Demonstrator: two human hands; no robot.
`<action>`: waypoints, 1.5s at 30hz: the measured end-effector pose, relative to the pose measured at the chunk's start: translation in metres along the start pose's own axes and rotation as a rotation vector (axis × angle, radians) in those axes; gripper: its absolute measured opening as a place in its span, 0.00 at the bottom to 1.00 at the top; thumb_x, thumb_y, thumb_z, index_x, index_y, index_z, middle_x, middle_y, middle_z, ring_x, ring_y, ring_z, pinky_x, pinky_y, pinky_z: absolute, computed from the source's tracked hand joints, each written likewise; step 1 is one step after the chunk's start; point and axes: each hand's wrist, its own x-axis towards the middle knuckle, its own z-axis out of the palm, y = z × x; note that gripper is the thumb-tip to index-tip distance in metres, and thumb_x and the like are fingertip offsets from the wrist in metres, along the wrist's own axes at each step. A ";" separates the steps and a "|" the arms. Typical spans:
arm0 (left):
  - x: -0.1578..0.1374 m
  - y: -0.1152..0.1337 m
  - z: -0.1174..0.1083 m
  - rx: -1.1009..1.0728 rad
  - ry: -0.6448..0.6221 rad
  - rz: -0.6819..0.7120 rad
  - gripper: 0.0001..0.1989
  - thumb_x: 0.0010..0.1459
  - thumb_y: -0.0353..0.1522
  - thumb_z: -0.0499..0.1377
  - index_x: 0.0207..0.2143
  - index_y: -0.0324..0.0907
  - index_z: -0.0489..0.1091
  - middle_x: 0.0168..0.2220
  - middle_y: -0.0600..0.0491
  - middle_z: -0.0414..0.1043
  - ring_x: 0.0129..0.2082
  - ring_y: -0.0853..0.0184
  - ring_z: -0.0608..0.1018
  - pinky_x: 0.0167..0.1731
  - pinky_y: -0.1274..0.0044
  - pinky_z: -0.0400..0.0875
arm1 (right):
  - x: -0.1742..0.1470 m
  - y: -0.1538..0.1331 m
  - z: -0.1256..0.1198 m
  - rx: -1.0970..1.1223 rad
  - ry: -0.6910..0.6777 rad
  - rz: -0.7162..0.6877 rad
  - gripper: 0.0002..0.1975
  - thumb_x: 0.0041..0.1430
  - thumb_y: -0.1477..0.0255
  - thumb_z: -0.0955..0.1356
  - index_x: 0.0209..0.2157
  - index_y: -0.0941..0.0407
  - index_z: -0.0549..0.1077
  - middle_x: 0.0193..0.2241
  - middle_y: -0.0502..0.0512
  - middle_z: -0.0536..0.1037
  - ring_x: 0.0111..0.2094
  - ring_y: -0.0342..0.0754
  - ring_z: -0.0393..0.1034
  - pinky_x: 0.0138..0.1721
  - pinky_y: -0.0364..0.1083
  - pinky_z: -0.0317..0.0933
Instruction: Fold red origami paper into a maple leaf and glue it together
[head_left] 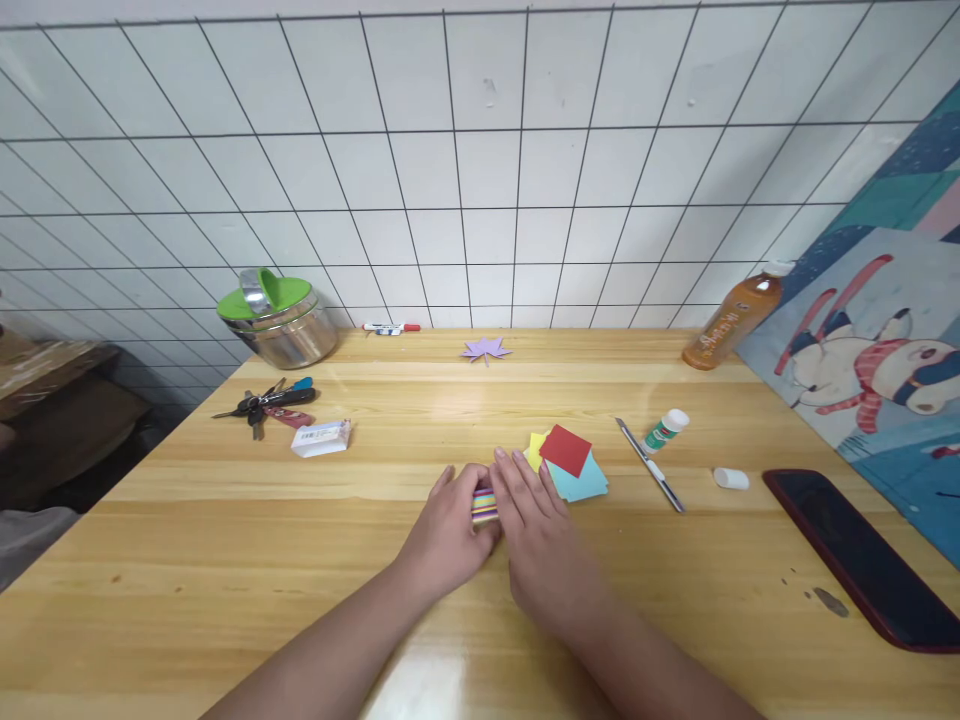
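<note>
A small stack of coloured paper point(484, 506) with striped edges stands between my hands in the middle of the table. My left hand point(450, 530) is closed around its left side, thumb at the near edge and fingers at the far edge. Against the stack's right side lies my right hand point(536, 530), its fingers stretched out flat and hiding that part. Just beyond the right fingers are loose paper squares: a red one point(565, 451) on top, light blue ones point(585, 480) beneath and a bit of yellow point(535, 450).
A utility knife point(651, 466), glue stick point(666, 430), white cap point(730, 479) and phone point(862, 555) lie to the right. A bottle point(733, 320), purple paper leaf point(486, 349) and markers point(391, 328) sit at the back. Left are a lidded metal pot point(289, 335), keys point(270, 400) and small box point(321, 438).
</note>
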 end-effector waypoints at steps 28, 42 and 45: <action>0.003 -0.010 -0.003 0.008 0.020 0.010 0.13 0.49 0.30 0.62 0.39 0.48 0.69 0.40 0.54 0.75 0.42 0.58 0.74 0.48 0.63 0.60 | -0.002 0.023 0.012 0.518 0.060 0.244 0.33 0.57 0.79 0.59 0.63 0.55 0.46 0.61 0.60 0.58 0.61 0.52 0.51 0.60 0.57 0.50; 0.006 -0.012 -0.007 -0.033 -0.069 -0.032 0.13 0.52 0.35 0.60 0.42 0.48 0.67 0.41 0.55 0.75 0.43 0.60 0.74 0.53 0.61 0.54 | 0.005 0.021 0.007 0.578 -0.019 0.294 0.22 0.60 0.77 0.59 0.56 0.53 0.60 0.54 0.57 0.68 0.55 0.51 0.61 0.56 0.54 0.56; 0.006 -0.009 -0.014 -0.106 -0.039 -0.004 0.13 0.50 0.36 0.62 0.40 0.47 0.69 0.38 0.55 0.76 0.41 0.61 0.75 0.56 0.61 0.50 | 0.004 0.017 -0.003 0.562 0.046 0.215 0.18 0.60 0.77 0.60 0.51 0.53 0.64 0.49 0.57 0.71 0.51 0.51 0.64 0.53 0.53 0.59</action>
